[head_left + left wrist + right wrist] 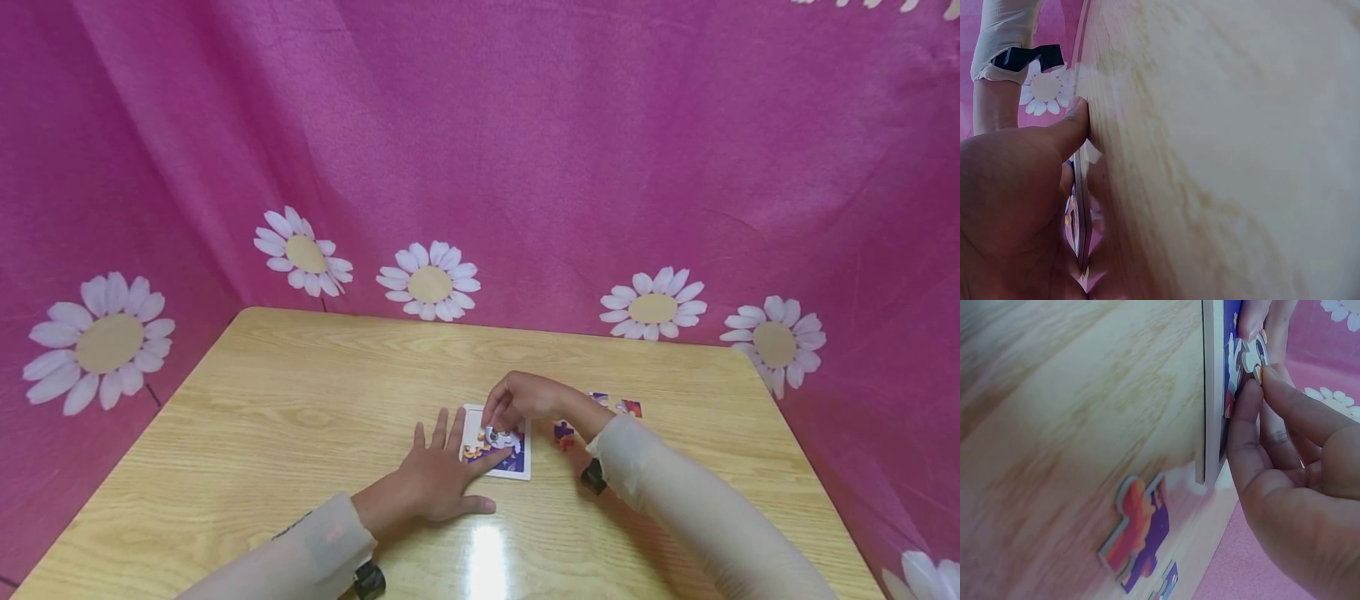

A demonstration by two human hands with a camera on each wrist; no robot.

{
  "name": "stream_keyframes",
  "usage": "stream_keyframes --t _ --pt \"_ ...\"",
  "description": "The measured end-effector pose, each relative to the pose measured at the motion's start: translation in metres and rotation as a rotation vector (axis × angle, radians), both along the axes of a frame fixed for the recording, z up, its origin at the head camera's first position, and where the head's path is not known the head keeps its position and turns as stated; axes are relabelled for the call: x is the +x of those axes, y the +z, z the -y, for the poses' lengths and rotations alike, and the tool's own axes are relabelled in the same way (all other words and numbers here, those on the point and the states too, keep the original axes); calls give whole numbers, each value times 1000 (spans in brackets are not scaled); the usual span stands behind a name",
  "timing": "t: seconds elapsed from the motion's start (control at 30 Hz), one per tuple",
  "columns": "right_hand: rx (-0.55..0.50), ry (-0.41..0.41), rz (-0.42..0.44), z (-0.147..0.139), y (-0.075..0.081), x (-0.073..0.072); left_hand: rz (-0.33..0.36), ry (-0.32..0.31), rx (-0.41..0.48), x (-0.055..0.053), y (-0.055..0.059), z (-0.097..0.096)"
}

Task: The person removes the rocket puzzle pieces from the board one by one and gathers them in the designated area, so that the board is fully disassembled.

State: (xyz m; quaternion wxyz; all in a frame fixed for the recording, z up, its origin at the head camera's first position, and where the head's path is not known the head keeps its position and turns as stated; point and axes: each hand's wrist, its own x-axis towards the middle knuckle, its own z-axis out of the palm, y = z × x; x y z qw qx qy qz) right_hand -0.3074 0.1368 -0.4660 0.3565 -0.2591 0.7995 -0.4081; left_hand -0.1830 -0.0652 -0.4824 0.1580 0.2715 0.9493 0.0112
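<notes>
A white-framed jigsaw puzzle board [527, 465], partly filled with a purple and orange picture, lies on the table. My left hand [441, 482] is spread flat at its left side, with straight fingers. The index finger reaches across the filled lower part, and the thumb rests on the wood below. Over the board's upper part, my right hand [523, 397] pinches a puzzle piece [1252, 355] between thumb and fingertips. That piece is pale with a bit of orange, seen in the right wrist view against the board's face. Part of the board is hidden under both hands.
Several loose puzzle pieces lie right of the board, among them a purple and orange one [564, 433] and a red one [632, 408]. The wooden table [337, 367] meets a pink curtain [525, 167] with daisies at its back and sides.
</notes>
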Motion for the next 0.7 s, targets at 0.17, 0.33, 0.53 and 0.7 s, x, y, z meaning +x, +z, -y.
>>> stream_keyframes --t 0.17,0.33,0.53,0.7 --pt "-10 -5 -6 1 2 1 -2 2 -2 0 0 0" --pt "-7 -1 -14 2 5 4 -2 3 1 0 0 0" --pt "7 10 -24 3 6 4 -1 5 11 0 1 0" --pt "22 42 -39 3 5 3 9 6 18 1 1 1"
